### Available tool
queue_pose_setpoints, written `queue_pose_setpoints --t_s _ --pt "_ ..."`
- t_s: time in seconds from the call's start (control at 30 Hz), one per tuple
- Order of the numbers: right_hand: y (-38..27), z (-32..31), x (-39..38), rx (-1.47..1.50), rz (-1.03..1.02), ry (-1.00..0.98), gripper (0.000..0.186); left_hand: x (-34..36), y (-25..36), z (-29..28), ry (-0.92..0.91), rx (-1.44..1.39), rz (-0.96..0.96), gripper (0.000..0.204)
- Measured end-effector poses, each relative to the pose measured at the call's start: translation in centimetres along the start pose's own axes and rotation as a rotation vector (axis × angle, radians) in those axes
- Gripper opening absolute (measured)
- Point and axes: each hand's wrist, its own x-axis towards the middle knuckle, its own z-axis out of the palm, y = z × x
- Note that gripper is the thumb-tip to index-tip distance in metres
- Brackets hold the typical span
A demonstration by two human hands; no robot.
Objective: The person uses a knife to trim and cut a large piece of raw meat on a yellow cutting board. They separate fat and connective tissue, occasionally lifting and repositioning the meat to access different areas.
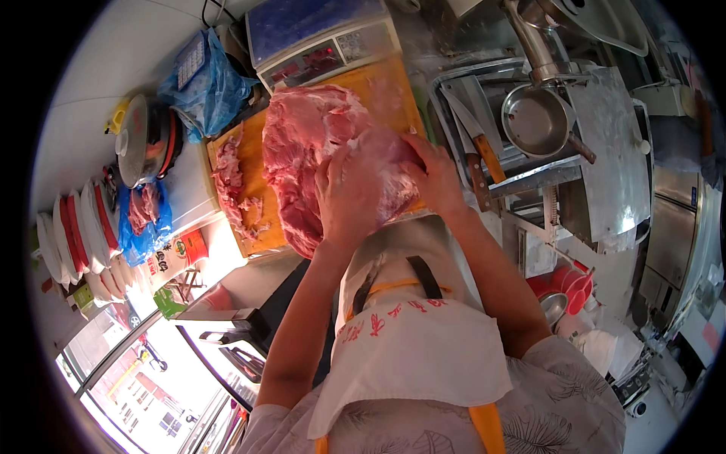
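A large slab of raw red meat lies on an orange cutting board. At its right a darker, glossy chunk of meat sits between my two hands; I cannot tell whether it is joined to the slab. My left hand presses on the chunk's left side with fingers bent over it, slightly blurred. Gripping the right edge is my right hand, its fingers curled round the meat and the tips partly hidden. Small meat scraps lie along the board's left edge.
A scale stands behind the board. To the right, a metal tray holds knives and a saucepan, near a meat grinder. Left are a blue plastic bag, a lidded pot and meat on blue plastic.
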Motion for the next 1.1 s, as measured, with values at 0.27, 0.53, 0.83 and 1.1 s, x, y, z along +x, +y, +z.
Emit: queue_pose_setpoints --t_s 0.27,0.53,0.83,1.1 --pt "0.6 -0.1 -0.1 0.086 0.057 -0.005 0.052 -0.4 -2.6 1.4 -0.006 -0.14 -0.059 0.047" --pt "-0.2 -0.8 -1.0 0.053 -0.001 0.037 0.048 -3.2 -2.5 0.9 -0.022 -0.251 -0.216 0.045" --pt "-2.1 -0.8 -4.3 -0.193 -0.19 0.052 0.043 -3.4 -1.5 0.3 -0.04 -0.327 -0.275 0.052" --pt "-0.2 -1.7 -4.1 -0.2 -0.204 0.06 0.028 -4.7 1.0 0.2 0.046 -0.061 -0.056 0.038"
